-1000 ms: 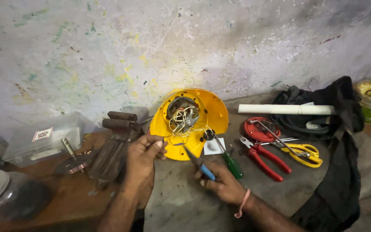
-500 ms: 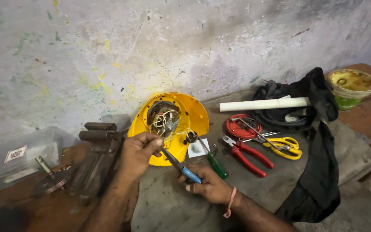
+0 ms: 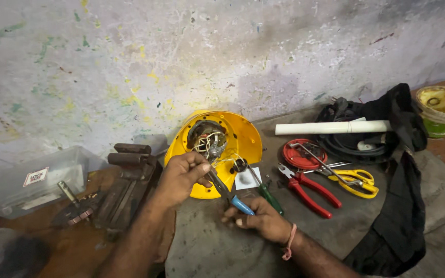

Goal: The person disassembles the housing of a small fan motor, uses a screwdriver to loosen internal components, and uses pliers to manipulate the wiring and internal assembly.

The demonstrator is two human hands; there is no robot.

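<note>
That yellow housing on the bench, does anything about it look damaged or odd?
The yellow housing lies tipped on its side and open, with a tangle of loose wires spilling from its middle. The left hand steadies its rim; the right hand pokes a blue-handled tool towards the wires. Nothing looks spilled.

Left hand [image 3: 181,177] covers lower left rim of yellow housing [image 3: 243,139]; what fingertips pinch too small to tell. Blue-handled tool [image 3: 231,195]: tip lost among wires, type unclear. Right hand [image 3: 261,221] hides tool's handle end. Both forearms cut off by bottom edge. Grey round thing [image 3: 1,255] bottom left blurred, cut by edge. Green tub [image 3: 441,110] cut by right edge. Black cloth [image 3: 397,216] hides coil beneath.
</note>
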